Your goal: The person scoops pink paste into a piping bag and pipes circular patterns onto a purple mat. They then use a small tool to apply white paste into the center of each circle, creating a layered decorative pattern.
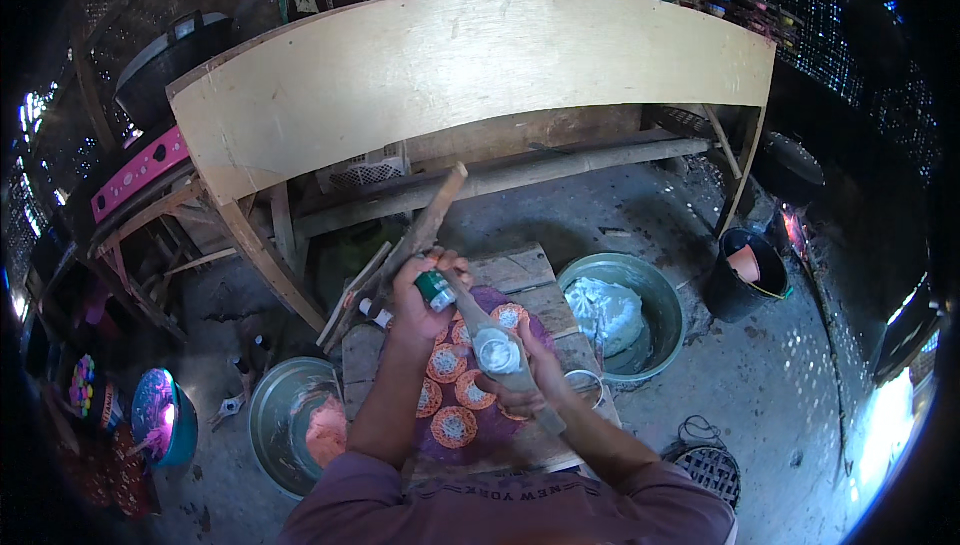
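We are looking straight down over our own 2 forearms, both coming up from the near edge onto a low wooden board point(520, 270). Our left hand point(425, 295) is curling closed around the green cap point(436, 290) at the far end of a clear bottle point(490, 340), fingers wrapped over the top of it. Our right hand point(525, 380) is gripping the near end of that same bottle, fingers closed snugly around its body, so the bottle is lying tilted between the 2 hands, cap end pointing far and left. Something white is showing through the bottle wall near our right fingers.

Under the bottle, orange and white round pieces point(455, 425) are lying in a cluster on a purple sheet point(480, 450) spread over the board. We cannot tell exactly how many there are, since our arms are covering some.

To the right of the board a metal basin point(655, 295) is sitting on the ground, holding a white crumpled mass point(605, 310). To the near left another metal basin point(275, 395) is holding an orange lump point(325, 430). Farther right a black bucket point(735, 295) is standing with an orange pot point(745, 263) inside. Across the far side a pale wooden table point(470, 70) is spanning the scene, and a wooden stick point(425, 230) is leaning up just beyond our left hand.
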`<state>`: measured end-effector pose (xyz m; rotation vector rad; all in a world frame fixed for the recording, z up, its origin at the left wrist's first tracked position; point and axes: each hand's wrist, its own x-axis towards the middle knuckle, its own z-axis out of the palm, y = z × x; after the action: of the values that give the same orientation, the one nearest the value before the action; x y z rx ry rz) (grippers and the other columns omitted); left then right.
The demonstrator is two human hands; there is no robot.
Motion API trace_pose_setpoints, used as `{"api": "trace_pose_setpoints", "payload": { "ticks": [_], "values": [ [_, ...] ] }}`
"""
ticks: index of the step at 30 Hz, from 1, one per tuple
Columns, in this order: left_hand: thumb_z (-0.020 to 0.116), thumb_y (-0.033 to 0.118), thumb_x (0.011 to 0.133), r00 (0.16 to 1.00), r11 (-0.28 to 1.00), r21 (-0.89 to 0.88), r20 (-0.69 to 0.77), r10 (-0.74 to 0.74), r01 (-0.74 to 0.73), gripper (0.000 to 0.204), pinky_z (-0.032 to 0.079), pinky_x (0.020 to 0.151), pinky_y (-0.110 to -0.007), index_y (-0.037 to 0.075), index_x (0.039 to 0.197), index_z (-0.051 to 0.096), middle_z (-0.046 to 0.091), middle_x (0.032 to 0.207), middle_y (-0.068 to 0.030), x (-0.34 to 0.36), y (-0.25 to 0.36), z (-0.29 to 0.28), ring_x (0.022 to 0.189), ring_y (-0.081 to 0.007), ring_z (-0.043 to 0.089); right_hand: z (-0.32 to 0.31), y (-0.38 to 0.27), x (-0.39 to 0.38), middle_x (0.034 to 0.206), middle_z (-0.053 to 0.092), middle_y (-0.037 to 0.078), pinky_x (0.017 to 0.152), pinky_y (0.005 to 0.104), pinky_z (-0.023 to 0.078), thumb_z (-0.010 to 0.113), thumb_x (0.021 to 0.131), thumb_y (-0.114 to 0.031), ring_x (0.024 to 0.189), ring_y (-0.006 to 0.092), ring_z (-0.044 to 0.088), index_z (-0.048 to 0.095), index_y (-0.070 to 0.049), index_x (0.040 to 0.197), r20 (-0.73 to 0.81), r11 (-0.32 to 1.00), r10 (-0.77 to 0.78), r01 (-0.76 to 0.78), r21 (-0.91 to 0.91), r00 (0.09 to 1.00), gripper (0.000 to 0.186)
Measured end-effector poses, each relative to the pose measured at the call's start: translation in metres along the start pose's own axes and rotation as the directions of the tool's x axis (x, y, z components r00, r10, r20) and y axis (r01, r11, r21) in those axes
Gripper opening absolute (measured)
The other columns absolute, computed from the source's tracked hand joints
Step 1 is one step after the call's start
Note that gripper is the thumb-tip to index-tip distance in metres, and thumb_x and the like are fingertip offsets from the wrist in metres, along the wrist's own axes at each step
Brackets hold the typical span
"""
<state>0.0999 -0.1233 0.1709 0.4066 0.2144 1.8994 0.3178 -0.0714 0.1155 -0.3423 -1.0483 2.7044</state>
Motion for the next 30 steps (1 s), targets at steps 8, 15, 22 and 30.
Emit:
{"api": "trace_pose_setpoints", "payload": {
  "ticks": [8,15,22,30],
  "values": [
    [0.068,0.02,0.082,0.871,-0.594,0.787,0.4,0.286,-0.167,0.024,0.053,0.06,-0.036,0.009,0.104,0.066,0.067,0.076,-0.0092,-0.037,0.006,-0.054,0.064,-0.0249,0.065,0.037,-0.02,-0.013,0.063,0.045,-0.002,0.034,0.0198,0.024,0.018,0.095,-0.065,0.038,0.0066,0.033,0.045,-0.005,0.127,-0.129,0.787,-0.529,0.429,-0.443,0.839,0.073],
    [0.073,0.026,0.075,0.968,-0.521,0.826,0.251,0.001,-0.214,0.037,0.052,0.067,-0.037,0.01,0.107,0.065,0.066,0.081,-0.0121,-0.078,0.013,-0.046,0.074,-0.027,0.066,0.035,-0.04,0.008,0.105,0.057,0.035,0.081,0.0543,0.047,0.051,0.091,-0.041,0.094,0.0533,0.058,0.028,0.0,0.136,0.331,-0.051,-0.535,0.361,-0.931,0.777,0.065],
    [0.081,0.028,0.072,0.806,-0.075,0.978,-0.203,-0.555,0.195,0.064,0.042,0.098,-0.036,0.007,0.125,0.053,0.056,0.126,-0.0097,-0.129,-0.014,-0.051,0.113,-0.0205,0.053,0.046,-0.014,-0.005,0.09,0.06,0.031,0.075,0.0531,0.048,0.049,0.091,-0.045,0.084,0.049,0.061,0.032,-0.003,0.134,0.245,-0.014,-0.092,0.244,-0.97,0.965,0.062],
    [0.082,0.024,0.073,0.862,0.108,0.932,-0.272,-0.427,0.347,0.061,0.042,0.097,-0.034,0.003,0.123,0.055,0.06,0.119,-0.0074,-0.127,0.006,-0.059,0.11,-0.0197,0.054,0.0,-0.007,0.018,0.124,0.052,0.016,0.089,0.0351,0.045,0.061,0.087,-0.052,0.112,0.0219,0.054,0.024,-0.003,0.144,0.223,0.777,0.334,-0.133,-0.615,0.916,0.083]
  ]
}}
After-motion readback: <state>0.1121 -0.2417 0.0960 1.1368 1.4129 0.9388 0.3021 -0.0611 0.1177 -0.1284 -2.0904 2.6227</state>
